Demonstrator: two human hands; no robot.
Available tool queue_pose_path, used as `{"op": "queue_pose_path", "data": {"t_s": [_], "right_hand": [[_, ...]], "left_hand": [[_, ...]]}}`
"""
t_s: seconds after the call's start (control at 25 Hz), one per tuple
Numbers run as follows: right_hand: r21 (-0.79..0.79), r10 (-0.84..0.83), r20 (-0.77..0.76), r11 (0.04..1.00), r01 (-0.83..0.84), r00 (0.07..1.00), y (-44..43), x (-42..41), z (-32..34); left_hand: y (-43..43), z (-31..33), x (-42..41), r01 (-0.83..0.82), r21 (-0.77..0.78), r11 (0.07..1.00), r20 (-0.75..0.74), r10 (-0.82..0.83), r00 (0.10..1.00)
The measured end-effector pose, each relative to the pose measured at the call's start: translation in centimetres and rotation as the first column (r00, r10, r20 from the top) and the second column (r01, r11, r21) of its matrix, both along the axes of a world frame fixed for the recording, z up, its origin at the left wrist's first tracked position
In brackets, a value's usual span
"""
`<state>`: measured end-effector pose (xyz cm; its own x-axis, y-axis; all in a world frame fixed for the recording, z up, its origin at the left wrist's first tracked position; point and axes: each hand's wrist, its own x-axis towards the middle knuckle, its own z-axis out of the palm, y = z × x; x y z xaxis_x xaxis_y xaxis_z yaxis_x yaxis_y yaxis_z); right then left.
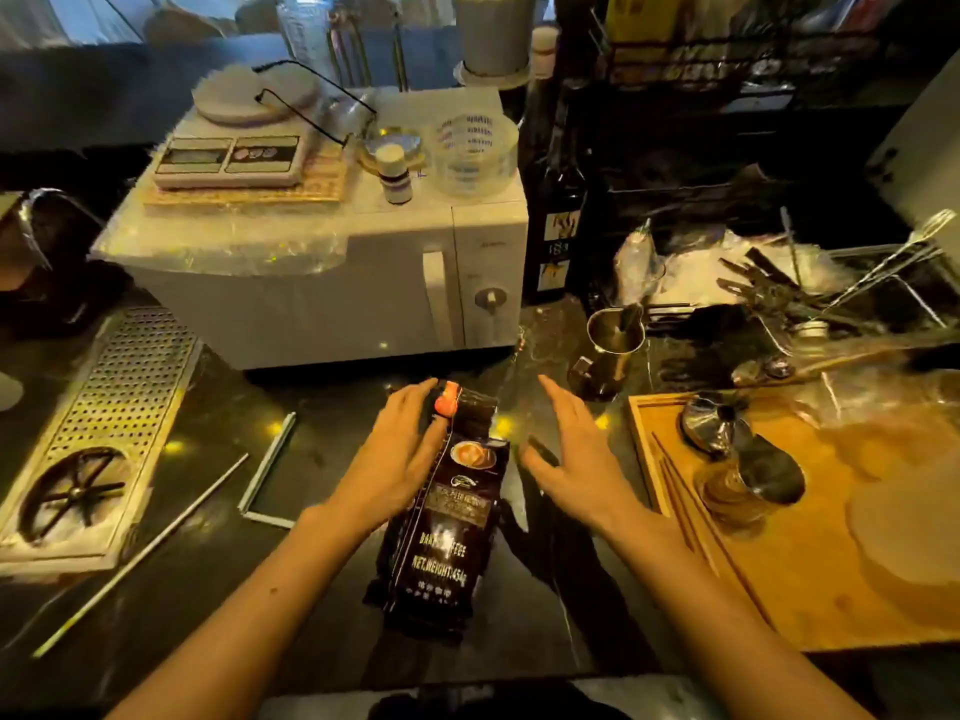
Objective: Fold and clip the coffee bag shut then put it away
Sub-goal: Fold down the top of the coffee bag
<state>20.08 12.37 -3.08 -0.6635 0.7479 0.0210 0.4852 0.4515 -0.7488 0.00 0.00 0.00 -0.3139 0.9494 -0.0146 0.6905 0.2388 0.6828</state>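
Note:
A dark brown coffee bag with white lettering stands on the black counter, its top folded over. An orange clip sits on the left end of the fold. My left hand grips the bag's upper left side, fingers beside the clip. To the right of the bag, my right hand hovers with fingers spread, not touching it and holding nothing.
A white microwave stands just behind the bag, with a kitchen scale and a measuring cup on top. A steel milk jug is back right, a wooden tray with metal cups at right, a perforated drip tray at left.

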Motion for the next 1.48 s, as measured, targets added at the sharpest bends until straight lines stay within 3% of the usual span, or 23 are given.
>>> {"op": "queue_pose_path", "data": {"t_s": [0.24, 0.36, 0.56, 0.68, 0.88, 1.16, 1.36, 1.48], "right_hand": [[-0.380, -0.039, -0.060, 0.925, 0.013, 0.997, -1.2, -0.8, -4.2], [-0.527, -0.141, -0.104, 0.847, 0.065, 0.985, -1.5, -2.4, -5.1], [-0.676, -0.412, -0.098, 0.696, 0.243, 0.906, -2.1, -4.5, -4.7], [-0.676, -0.525, -0.100, 0.659, 0.330, 0.845, -2.7, -5.1, -4.4], [-0.636, -0.561, -0.174, 0.692, 0.343, 0.809, -3.7, -6.1, -2.6], [-0.453, -0.388, -0.378, 0.869, 0.198, 0.841, -6.0, -6.9, 2.7], [-0.373, -0.327, -0.404, 0.912, 0.172, 0.854, -8.9, -4.5, 3.9], [-0.317, -0.265, -0.422, 0.939, 0.132, 0.867, -9.7, -3.2, 4.2]], "left_hand": [[0.4, -3.3, -1.2, -0.198, -0.215, 0.956, 0.160, 0.235, 0.959], [1.2, -4.2, -2.5, -0.226, -0.298, 0.927, 0.345, 0.326, 0.880], [2.3, -4.9, -3.4, -0.067, -0.237, 0.969, 0.587, 0.198, 0.785], [2.5, -5.2, -3.7, -0.062, -0.219, 0.974, 0.680, 0.198, 0.706], [0.2, -5.0, -5.0, -0.078, -0.109, 0.991, 0.736, 0.133, 0.664], [-3.8, -1.5, -6.2, -0.203, 0.062, 0.977, 0.738, 0.092, 0.669], [-6.4, 0.6, -3.8, -0.245, 0.123, 0.962, 0.736, 0.078, 0.673], [-7.5, 1.6, -3.1, -0.191, 0.135, 0.972, 0.700, 0.043, 0.713]]}}
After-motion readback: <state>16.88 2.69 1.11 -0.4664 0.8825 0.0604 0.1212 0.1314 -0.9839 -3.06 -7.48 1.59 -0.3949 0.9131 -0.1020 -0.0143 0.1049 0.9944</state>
